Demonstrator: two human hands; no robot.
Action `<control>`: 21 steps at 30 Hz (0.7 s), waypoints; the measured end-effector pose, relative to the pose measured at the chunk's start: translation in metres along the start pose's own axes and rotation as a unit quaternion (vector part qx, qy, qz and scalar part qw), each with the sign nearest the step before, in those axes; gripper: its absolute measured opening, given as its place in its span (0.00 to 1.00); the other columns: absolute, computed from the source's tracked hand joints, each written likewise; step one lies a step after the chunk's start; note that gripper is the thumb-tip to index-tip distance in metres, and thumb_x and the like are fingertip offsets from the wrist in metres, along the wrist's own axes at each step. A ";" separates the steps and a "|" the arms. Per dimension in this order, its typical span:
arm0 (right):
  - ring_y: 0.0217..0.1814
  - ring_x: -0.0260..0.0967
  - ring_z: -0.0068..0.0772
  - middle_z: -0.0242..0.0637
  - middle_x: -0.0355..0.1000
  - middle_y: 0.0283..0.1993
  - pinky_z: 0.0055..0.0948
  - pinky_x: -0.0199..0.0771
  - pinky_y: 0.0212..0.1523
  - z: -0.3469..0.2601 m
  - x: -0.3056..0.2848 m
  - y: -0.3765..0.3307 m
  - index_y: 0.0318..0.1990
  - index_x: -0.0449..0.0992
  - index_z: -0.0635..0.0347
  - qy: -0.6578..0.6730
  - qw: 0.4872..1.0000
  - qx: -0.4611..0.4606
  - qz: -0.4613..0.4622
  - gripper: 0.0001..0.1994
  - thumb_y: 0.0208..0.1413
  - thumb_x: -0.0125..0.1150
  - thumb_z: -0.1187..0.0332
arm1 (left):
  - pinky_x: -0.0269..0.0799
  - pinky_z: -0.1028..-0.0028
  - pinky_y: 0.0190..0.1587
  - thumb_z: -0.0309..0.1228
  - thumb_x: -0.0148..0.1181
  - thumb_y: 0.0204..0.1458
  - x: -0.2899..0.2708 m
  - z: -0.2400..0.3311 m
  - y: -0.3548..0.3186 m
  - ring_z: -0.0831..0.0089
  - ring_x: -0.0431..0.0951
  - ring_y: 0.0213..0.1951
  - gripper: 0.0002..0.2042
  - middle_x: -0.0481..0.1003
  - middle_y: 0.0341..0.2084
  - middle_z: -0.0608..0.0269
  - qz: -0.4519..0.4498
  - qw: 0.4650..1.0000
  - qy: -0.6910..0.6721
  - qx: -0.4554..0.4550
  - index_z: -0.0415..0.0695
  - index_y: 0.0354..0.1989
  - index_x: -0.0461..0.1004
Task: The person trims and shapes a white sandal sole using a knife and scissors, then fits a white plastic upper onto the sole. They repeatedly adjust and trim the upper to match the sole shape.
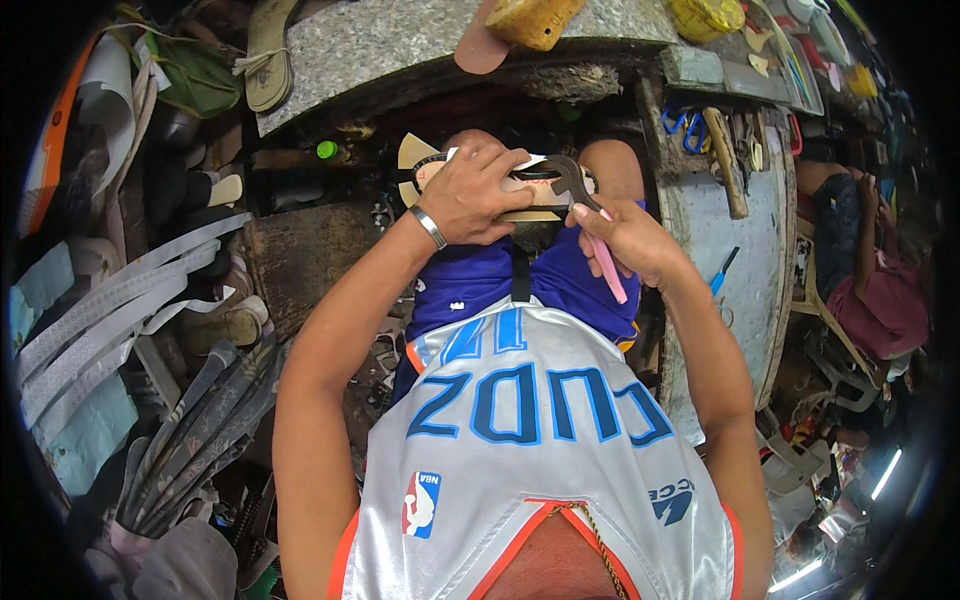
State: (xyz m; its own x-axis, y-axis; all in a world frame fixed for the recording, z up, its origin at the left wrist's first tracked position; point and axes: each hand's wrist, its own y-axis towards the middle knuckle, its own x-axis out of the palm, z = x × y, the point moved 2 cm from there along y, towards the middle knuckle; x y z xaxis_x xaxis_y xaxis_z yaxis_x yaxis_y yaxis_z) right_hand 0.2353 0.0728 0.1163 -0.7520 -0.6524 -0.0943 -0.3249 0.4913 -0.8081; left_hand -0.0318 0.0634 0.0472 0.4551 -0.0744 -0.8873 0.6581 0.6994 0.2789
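My left hand (472,190), with a metal band at its wrist, is closed on a sandal sole (530,204) above my lap. The sole is beige and pale, with a black strap across it; my fingers cover part of it. My right hand (625,240) is wrapped round the pink handle of a pair of pincers (605,265). The pincers' dark, curved jaws (574,187) lie against the sole's right end, beside the strap. Whether the jaws grip the strap is too small to tell.
A speckled stone slab (370,60) lies ahead, with a yellow block (535,20) and a loose sandal (268,60) on it. At right, blue-handled scissors (688,128) and a wooden-handled tool (726,165) lie by a bench (720,220). Grey strips (130,290) crowd the left. Another person (880,290) sits far right.
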 end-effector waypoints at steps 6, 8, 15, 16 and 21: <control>0.24 0.75 0.29 0.35 0.75 0.29 0.33 0.76 0.25 -0.004 0.014 -0.008 0.50 0.76 0.67 -0.017 0.999 -0.031 0.008 0.20 0.81 0.56 0.54 | 0.68 0.47 0.63 0.42 0.85 0.37 -0.003 -0.001 -0.002 0.53 0.75 0.66 0.27 0.72 0.69 0.54 0.014 1.000 -0.014 0.007 0.61 0.48 0.81; 0.23 0.76 0.30 0.36 0.75 0.28 0.34 0.78 0.26 -0.004 0.016 -0.011 0.49 0.75 0.69 -0.053 0.998 -0.035 0.026 0.20 0.81 0.56 0.55 | 0.68 0.47 0.64 0.43 0.85 0.37 -0.004 -0.001 -0.003 0.54 0.75 0.66 0.27 0.72 0.70 0.54 0.014 1.000 -0.007 0.005 0.61 0.48 0.81; 0.23 0.74 0.27 0.33 0.74 0.28 0.31 0.75 0.25 -0.004 0.024 -0.015 0.50 0.75 0.64 -0.065 0.997 -0.033 0.031 0.17 0.81 0.57 0.56 | 0.69 0.47 0.64 0.43 0.86 0.37 -0.003 0.004 -0.007 0.56 0.75 0.66 0.27 0.76 0.68 0.61 0.000 1.000 0.011 -0.002 0.62 0.48 0.81; 0.23 0.74 0.28 0.33 0.74 0.28 0.32 0.76 0.25 -0.003 0.026 -0.017 0.51 0.75 0.65 -0.073 0.996 -0.031 0.035 0.17 0.81 0.57 0.56 | 0.69 0.48 0.64 0.43 0.86 0.37 -0.003 0.004 -0.008 0.56 0.76 0.66 0.27 0.76 0.67 0.62 0.003 1.000 0.012 0.000 0.62 0.48 0.81; 0.28 0.78 0.31 0.37 0.78 0.31 0.33 0.82 0.31 0.008 0.031 -0.020 0.55 0.76 0.67 -0.112 0.992 -0.024 0.048 0.19 0.81 0.58 0.56 | 0.70 0.49 0.64 0.43 0.86 0.37 -0.001 0.005 -0.008 0.58 0.76 0.64 0.27 0.77 0.66 0.64 0.010 1.000 0.015 0.014 0.61 0.49 0.81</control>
State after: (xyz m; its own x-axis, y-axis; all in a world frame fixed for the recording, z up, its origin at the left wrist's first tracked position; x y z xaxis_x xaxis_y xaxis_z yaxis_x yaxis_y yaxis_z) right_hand 0.2227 0.0380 0.1245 -0.6356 -0.7107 -0.3014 -0.2883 0.5807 -0.7613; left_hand -0.0349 0.0547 0.0477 0.4498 -0.0391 -0.8923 0.6660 0.6803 0.3060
